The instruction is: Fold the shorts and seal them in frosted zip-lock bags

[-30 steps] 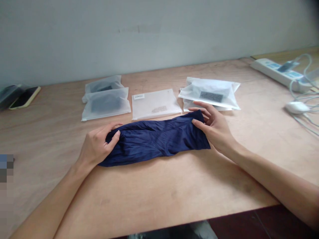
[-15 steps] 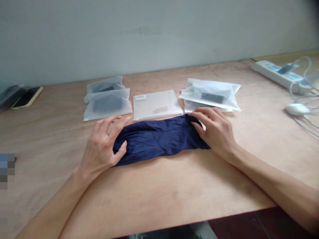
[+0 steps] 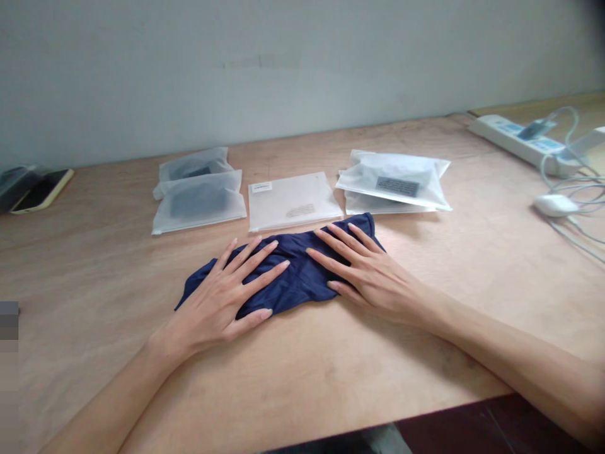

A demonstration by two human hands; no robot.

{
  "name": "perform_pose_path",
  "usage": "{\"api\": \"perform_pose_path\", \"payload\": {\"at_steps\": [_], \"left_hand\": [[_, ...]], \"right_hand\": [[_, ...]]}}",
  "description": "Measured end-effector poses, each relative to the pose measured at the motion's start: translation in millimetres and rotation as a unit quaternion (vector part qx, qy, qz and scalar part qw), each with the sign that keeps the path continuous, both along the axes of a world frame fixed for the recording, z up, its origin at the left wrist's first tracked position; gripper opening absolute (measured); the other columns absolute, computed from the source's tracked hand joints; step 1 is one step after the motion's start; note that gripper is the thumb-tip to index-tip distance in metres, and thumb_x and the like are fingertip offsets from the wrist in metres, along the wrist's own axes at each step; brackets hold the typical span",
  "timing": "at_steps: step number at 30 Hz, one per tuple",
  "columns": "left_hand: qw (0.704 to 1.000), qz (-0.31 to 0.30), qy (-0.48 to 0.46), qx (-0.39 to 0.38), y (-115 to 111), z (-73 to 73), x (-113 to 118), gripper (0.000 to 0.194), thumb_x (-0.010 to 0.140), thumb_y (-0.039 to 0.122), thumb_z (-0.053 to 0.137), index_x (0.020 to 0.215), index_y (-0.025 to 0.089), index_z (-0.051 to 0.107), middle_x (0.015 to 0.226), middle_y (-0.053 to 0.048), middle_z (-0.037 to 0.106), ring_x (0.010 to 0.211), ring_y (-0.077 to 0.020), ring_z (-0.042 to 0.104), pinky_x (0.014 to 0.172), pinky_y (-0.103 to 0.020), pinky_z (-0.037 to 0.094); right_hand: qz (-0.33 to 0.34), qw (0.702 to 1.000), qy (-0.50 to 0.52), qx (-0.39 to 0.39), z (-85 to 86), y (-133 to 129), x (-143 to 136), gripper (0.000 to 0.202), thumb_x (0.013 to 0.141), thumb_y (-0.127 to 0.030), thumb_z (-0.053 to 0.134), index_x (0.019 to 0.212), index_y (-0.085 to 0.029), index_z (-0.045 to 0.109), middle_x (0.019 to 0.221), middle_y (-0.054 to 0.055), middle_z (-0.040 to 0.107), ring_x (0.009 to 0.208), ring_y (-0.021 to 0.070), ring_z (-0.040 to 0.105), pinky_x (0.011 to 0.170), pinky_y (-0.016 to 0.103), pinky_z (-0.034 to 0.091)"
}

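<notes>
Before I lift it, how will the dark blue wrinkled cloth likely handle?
The dark blue wrinkled cloth will probably flop, given its creases. It looks thin, so likely light. Pushed, it should bunch rather than roll, since it lies flat.

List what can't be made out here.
All in the head view:
Parts of the navy cloth: under the left hand and right hand.
Print on the middle pouch: too small.
Front-left pouch contents: blurred by frosted plastic.
Dark item at left: cut by edge.

seemingly plain navy cloth (image 3: 301, 277), milky-white pouches (image 3: 201, 200), light-brown wood-grained tabletop (image 3: 293, 372), white power strip (image 3: 518, 150)
</notes>
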State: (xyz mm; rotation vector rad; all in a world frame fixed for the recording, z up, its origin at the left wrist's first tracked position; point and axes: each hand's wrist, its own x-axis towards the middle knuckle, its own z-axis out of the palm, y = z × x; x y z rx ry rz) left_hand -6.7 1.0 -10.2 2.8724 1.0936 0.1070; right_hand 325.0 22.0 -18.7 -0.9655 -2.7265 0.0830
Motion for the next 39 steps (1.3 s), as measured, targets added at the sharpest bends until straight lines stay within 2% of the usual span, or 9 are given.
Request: {"api": "perform_pose_path", "payload": {"at_steps": [3, 6, 13, 19, 24, 30, 32, 35, 39], "left_hand": [[1.0, 0.007, 0.004, -0.009, 0.3, -1.2, -0.8, 0.074, 0.102, 0.056, 0.051, 0.166, 0.037, 0.018, 0.175, -0.004, 0.008, 0.161, -0.0355, 0.014, 0.129, -0.064, 0.012], [1.0, 0.015, -0.003, -0.016, 0.8, -1.6, -1.0, 0.073, 0.102, 0.057, 0.051, 0.165, 0.038, 0.019, 0.175, -0.004, 0.01, 0.161, -0.0348, 0.016, 0.129, -0.063, 0.014], [0.999, 0.018, -0.017, -0.02, 2.2, 0.2, -1.0, 0.073, 0.102, 0.057, 0.052, 0.165, 0.037, 0.021, 0.175, -0.005, 0.013, 0.16, -0.035, 0.019, 0.129, -0.062, 0.017], [1.0, 0.01, -0.007, -0.02, 4.2, -1.3, -6.9, 0.073, 0.104, 0.062, 0.042, 0.167, 0.034, 0.016, 0.175, -0.006, 0.012, 0.161, -0.0326, 0.017, 0.129, -0.06, 0.014], [0.999, 0.049, -0.016, -0.016, 7.3, -3.7, -15.8, 0.069, 0.108, 0.052, 0.04, 0.167, 0.033, 0.011, 0.174, -0.006, 0.017, 0.161, -0.0303, 0.016, 0.13, -0.059, 0.013], [0.998, 0.058, -0.011, -0.028, 9.4, -4.4, -16.8, 0.071, 0.106, 0.051, 0.046, 0.167, 0.033, 0.013, 0.175, -0.005, 0.012, 0.162, -0.0312, 0.013, 0.13, -0.059, 0.013], [0.998, 0.058, -0.013, -0.031, 9.3, -3.8, -16.0, 0.071, 0.106, 0.051, 0.046, 0.167, 0.034, 0.014, 0.175, -0.005, 0.011, 0.162, -0.0314, 0.013, 0.13, -0.059, 0.013], [0.998, 0.057, -0.018, -0.032, 9.2, -3.3, -15.4, 0.07, 0.106, 0.05, 0.047, 0.167, 0.034, 0.016, 0.175, -0.004, 0.011, 0.162, -0.0313, 0.013, 0.13, -0.059, 0.015], [0.998, 0.058, -0.02, -0.031, 9.5, -3.0, -14.9, 0.069, 0.106, 0.05, 0.047, 0.166, 0.034, 0.017, 0.175, -0.004, 0.011, 0.162, -0.0309, 0.013, 0.13, -0.059, 0.015]], "right_hand": [[-0.043, 0.999, -0.015, -0.019, -3.2, 2.8, 3.9, 0.063, 0.106, -0.049, 0.046, 0.163, -0.027, 0.033, 0.17, 0.011, 0.029, 0.159, 0.0333, 0.019, 0.127, 0.063, 0.021], [-0.065, 0.997, -0.024, -0.018, -3.5, 4.3, 7.0, 0.063, 0.106, -0.052, 0.045, 0.163, -0.028, 0.034, 0.17, 0.011, 0.029, 0.159, 0.0344, 0.021, 0.126, 0.064, 0.022], [-0.08, 0.996, -0.027, -0.015, -1.7, 2.3, 4.7, 0.061, 0.106, -0.051, 0.045, 0.162, -0.027, 0.037, 0.17, 0.013, 0.029, 0.158, 0.0363, 0.024, 0.125, 0.064, 0.024], [-0.088, 0.995, -0.039, -0.004, -1.9, 1.9, 4.2, 0.058, 0.107, -0.048, 0.042, 0.161, -0.026, 0.039, 0.169, 0.014, 0.031, 0.157, 0.0362, 0.025, 0.124, 0.064, 0.026], [-0.101, 0.994, -0.039, 0.0, -3.4, 2.3, 4.6, 0.057, 0.107, -0.045, 0.043, 0.161, -0.026, 0.039, 0.169, 0.014, 0.032, 0.157, 0.0357, 0.027, 0.124, 0.063, 0.027], [-0.112, 0.994, -0.012, -0.002, -1.5, 2.7, 3.6, 0.055, 0.105, -0.044, 0.045, 0.157, -0.026, 0.046, 0.166, 0.012, 0.038, 0.154, 0.0354, 0.033, 0.123, 0.062, 0.031], [-0.12, 0.992, 0.022, -0.011, -0.1, 6.0, 4.6, 0.046, 0.106, -0.04, 0.044, 0.148, -0.026, 0.058, 0.16, 0.012, 0.049, 0.149, 0.0336, 0.043, 0.12, 0.059, 0.037], [-0.149, 0.984, 0.098, -0.011, 0.2, 14.9, 9.3, 0.034, 0.106, -0.032, 0.046, 0.126, -0.023, 0.072, 0.14, 0.011, 0.066, 0.128, 0.0298, 0.061, 0.108, 0.051, 0.05], [-0.192, 0.97, 0.14, 0.046, -3.5, 26.7, 17.0, 0.028, 0.099, -0.025, 0.054, 0.117, -0.018, 0.074, 0.119, 0.015, 0.07, 0.107, 0.0323, 0.063, 0.094, 0.051, 0.055]]}}
